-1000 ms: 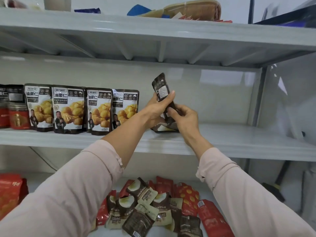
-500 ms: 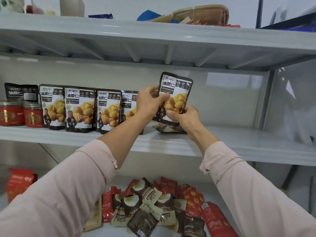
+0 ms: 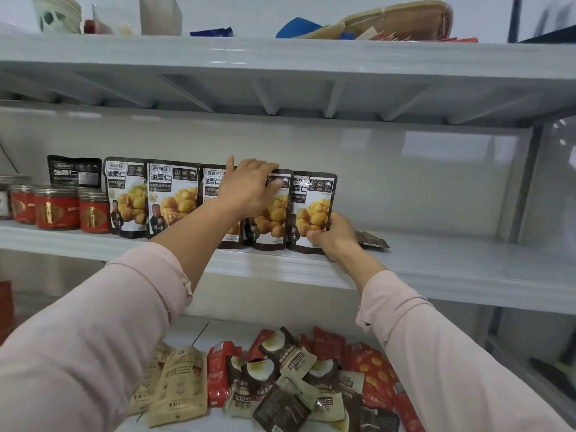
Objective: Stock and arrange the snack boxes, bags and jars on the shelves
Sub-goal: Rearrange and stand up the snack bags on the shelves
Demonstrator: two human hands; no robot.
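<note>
Aloft a moment ago, the bag (image 3: 313, 210) now ends the row (image 3: 174, 198) on the shelf (image 3: 452, 260), right hand (image 3: 335, 235) pinching its corner, left hand (image 3: 249, 188) flat against neighbours (image 3: 271, 219): one more stocked.

End chestnut bag (image 3: 313, 210): black, yellow kernels printed, upright, lower right corner pinched by right hand (image 3: 335, 235) fingers (image 3: 314, 235). Neighbour bag (image 3: 271, 219) upright, top edge under left hand (image 3: 249, 188) fingers (image 3: 265, 168). Three matching bags (image 3: 173, 198) upright left of those fingers. Dark pouch (image 3: 371, 240) flat, just right of the right fingers, probably same product. Red jars (image 3: 56, 208) furthest left.
</note>
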